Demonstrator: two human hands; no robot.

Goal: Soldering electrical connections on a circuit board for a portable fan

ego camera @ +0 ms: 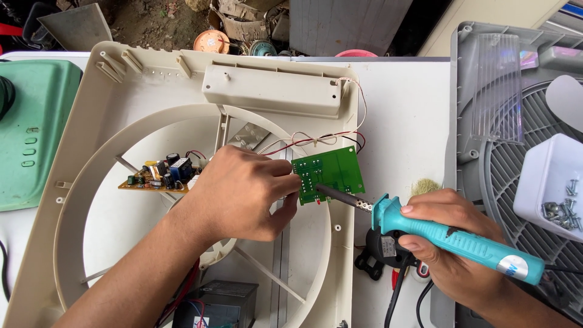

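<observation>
My left hand [240,191] pinches the left edge of a small green circuit board [331,173] lying on a cream plastic fan housing [152,79]. My right hand [452,243] grips a teal soldering iron [461,240]. Its dark tip touches the lower part of the green board. Thin red and white wires [310,141] run from the board toward a cream box [273,91] at the housing's top. A second, brown circuit board [159,175] with capacitors lies just left of my left hand.
A grey fan grille [516,182] stands at the right with a white tub of screws [555,185] on it. A green plastic case [33,130] sits at the left. A dark battery [218,304] with red wires lies near the bottom edge. A black stand [382,252] sits under the iron.
</observation>
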